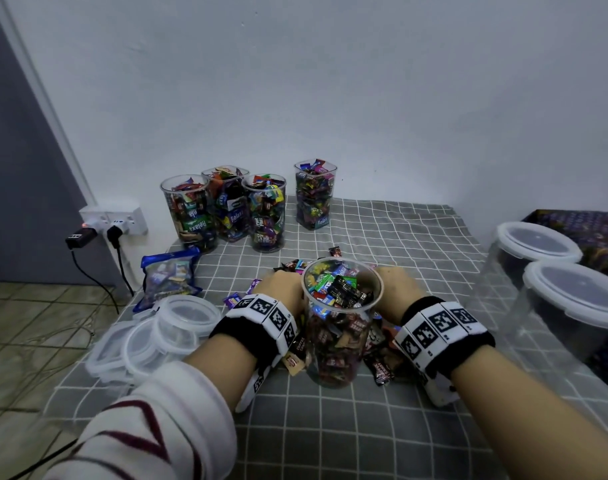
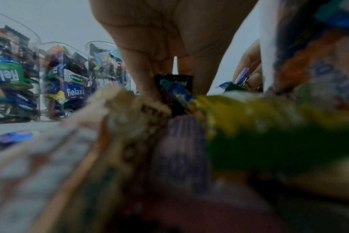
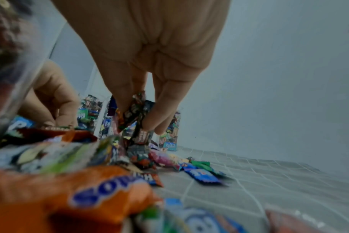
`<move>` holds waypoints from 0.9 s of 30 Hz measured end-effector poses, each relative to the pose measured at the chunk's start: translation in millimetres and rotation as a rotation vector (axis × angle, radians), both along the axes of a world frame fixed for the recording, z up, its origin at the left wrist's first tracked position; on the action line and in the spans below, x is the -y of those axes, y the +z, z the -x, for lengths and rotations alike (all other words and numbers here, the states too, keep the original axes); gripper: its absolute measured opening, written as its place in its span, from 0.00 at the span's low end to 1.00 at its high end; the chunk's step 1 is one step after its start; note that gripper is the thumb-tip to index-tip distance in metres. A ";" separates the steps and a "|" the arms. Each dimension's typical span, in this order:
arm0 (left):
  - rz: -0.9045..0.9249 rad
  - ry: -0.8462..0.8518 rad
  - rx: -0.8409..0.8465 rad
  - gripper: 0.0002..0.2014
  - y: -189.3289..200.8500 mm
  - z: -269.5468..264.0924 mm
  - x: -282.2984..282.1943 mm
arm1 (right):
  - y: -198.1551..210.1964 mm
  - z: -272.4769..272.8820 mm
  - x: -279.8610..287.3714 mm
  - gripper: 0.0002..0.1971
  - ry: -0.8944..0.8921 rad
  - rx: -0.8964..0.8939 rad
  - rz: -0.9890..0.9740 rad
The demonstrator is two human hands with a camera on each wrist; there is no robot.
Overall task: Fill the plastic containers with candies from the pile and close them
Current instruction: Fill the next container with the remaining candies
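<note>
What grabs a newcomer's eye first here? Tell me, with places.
The clear round container front and centre, nearly full of wrapped candies, with the left hand and right hand reaching into the candy pile on either side of it. Next, four candy-filled, lidless containers by the back wall, and loose lids stacked at the left.

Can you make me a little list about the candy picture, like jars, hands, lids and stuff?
near jar: open container, almost full of candies
back jars: four filled containers, no lids on
loose lids: stack of lids on the left of the table
candy pile: candies behind the near jar
left hand: left hand pinches a candy in the pile
right hand: right hand pinches several candies
table: checked cloth
</note>
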State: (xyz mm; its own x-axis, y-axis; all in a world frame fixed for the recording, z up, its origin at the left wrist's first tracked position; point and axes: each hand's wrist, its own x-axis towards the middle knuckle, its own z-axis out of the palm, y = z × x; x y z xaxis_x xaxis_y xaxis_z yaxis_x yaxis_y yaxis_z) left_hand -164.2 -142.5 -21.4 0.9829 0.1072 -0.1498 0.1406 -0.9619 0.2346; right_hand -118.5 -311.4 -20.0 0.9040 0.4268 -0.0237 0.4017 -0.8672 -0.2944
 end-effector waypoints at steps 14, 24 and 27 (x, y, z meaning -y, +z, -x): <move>-0.019 0.033 0.144 0.13 -2.1 1.1 -2.5 | 15.2 6.3 27.4 0.14 -0.085 0.014 -0.683; -0.015 0.028 0.172 0.12 -2.7 0.4 -4.9 | 55.9 42.3 18.8 0.21 0.155 0.158 -0.819; -0.015 0.029 0.175 0.12 -2.2 1.0 -5.0 | 57.3 56.9 13.3 0.20 0.222 0.172 -0.741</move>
State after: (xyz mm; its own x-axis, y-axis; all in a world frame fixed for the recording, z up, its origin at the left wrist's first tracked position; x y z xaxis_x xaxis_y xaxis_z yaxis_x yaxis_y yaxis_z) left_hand -165.2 -137.6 -23.5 0.9903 0.1365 0.0251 0.1263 -0.9616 0.2438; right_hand -175.3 -324.7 37.3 0.7614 0.4476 0.4691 0.6343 -0.3642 -0.6820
